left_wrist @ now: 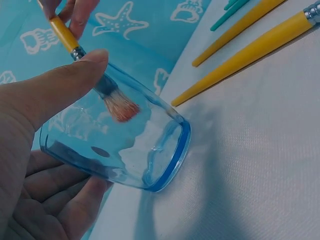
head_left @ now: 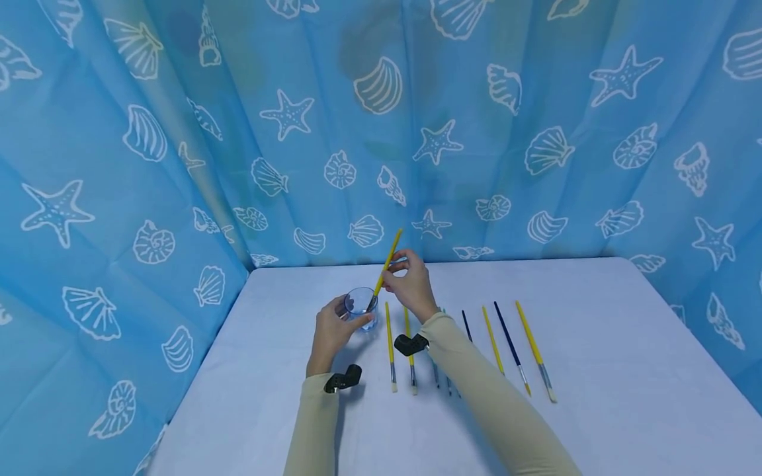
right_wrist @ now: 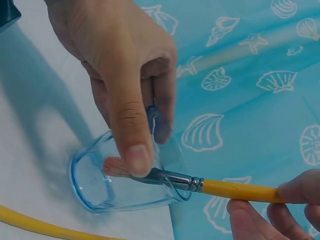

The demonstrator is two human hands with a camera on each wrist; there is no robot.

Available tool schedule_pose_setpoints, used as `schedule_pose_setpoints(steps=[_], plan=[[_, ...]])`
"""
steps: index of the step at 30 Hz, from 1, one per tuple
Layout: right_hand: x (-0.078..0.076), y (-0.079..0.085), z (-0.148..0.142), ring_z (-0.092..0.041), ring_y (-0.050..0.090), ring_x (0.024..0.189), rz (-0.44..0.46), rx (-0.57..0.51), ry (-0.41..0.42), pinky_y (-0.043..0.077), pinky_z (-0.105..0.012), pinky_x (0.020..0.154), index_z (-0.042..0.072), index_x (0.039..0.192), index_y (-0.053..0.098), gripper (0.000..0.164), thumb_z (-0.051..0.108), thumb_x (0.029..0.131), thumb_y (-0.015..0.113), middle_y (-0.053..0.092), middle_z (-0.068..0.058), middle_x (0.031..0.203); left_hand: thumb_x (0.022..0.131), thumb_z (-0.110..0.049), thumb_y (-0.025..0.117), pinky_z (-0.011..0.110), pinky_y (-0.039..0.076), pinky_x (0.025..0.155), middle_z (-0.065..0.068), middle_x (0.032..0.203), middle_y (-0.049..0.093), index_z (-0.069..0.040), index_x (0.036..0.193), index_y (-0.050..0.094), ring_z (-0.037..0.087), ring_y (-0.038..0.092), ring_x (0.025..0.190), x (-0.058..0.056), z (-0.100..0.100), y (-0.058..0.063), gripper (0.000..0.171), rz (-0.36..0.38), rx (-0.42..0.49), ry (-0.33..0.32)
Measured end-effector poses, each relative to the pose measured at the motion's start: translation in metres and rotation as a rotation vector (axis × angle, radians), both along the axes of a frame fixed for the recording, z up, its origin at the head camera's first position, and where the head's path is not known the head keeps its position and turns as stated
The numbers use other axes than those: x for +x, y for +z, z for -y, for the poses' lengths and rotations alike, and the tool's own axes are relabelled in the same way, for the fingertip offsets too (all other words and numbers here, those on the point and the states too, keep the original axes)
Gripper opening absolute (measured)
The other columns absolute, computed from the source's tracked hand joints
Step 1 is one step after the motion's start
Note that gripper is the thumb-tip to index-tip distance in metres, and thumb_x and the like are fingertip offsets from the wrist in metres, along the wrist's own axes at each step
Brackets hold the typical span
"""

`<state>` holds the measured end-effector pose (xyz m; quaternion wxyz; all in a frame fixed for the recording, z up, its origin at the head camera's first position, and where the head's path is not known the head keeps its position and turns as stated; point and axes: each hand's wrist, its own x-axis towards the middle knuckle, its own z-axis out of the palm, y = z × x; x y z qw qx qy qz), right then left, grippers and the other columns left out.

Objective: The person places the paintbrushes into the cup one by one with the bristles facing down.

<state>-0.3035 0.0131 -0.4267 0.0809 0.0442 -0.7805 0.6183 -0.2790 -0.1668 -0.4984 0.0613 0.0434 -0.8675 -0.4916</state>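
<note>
A clear bluish cup (head_left: 359, 316) is tilted near the table's far left part, and my left hand (head_left: 335, 329) grips it with the thumb on one side and fingers on the other. My right hand (head_left: 411, 281) pinches the yellow handle of a paintbrush (head_left: 388, 262). Bristles of that paintbrush (left_wrist: 121, 106) are inside the cup, clear of its bottom, as the left wrist view shows. The ferrule (right_wrist: 175, 178) passes the cup's rim in the right wrist view, under the left thumb.
Several paintbrushes lie in a row on the white table (head_left: 238, 410), among them a yellow one (head_left: 389, 344), a dark blue one (head_left: 510, 337) and a thick yellow one (head_left: 532, 337). My right forearm covers part of the row. A blue shell-patterned curtain (head_left: 464, 192) hangs behind.
</note>
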Motion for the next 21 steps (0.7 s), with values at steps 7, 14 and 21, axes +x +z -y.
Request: schedule_pose_setpoints(steps=[7, 14, 21], plan=[[0.0019, -0.0006, 0.0026, -0.026, 0.077, 0.082, 0.013, 0.016, 0.024, 0.068, -0.031, 0.076, 0.006, 0.123, 0.055, 0.03, 0.009, 0.096, 0.069, 0.071, -0.017, 0.108, 0.081, -0.032, 0.09, 0.048, 0.053, 0.113, 0.022, 0.146, 0.061, -0.001, 0.148, 0.052, 0.037, 0.059, 0.137, -0.0005, -0.0015, 0.002, 0.083, 0.015, 0.0, 0.009], [0.0022, -0.0049, 0.0048, -0.024, 0.076, 0.08, 0.017, 0.041, 0.039, 0.068, -0.029, 0.074, 0.006, 0.12, 0.057, 0.027, 0.008, 0.096, 0.069, 0.071, -0.017, 0.107, 0.08, -0.033, 0.091, 0.048, 0.052, 0.113, 0.022, 0.145, 0.062, -0.001, 0.147, 0.053, 0.037, 0.06, 0.137, 0.0, -0.0019, 0.0015, 0.084, 0.001, 0.017, 0.004], [0.003, -0.0066, 0.0047, -0.025, 0.077, 0.082, 0.01, 0.044, 0.067, 0.067, -0.031, 0.076, 0.005, 0.118, 0.058, 0.023, 0.008, 0.097, 0.068, 0.07, -0.016, 0.106, 0.08, -0.033, 0.091, 0.048, 0.052, 0.114, 0.022, 0.147, 0.06, -0.001, 0.148, 0.052, 0.037, 0.058, 0.138, -0.0002, -0.0008, 0.0033, 0.085, 0.013, 0.012, 0.007]])
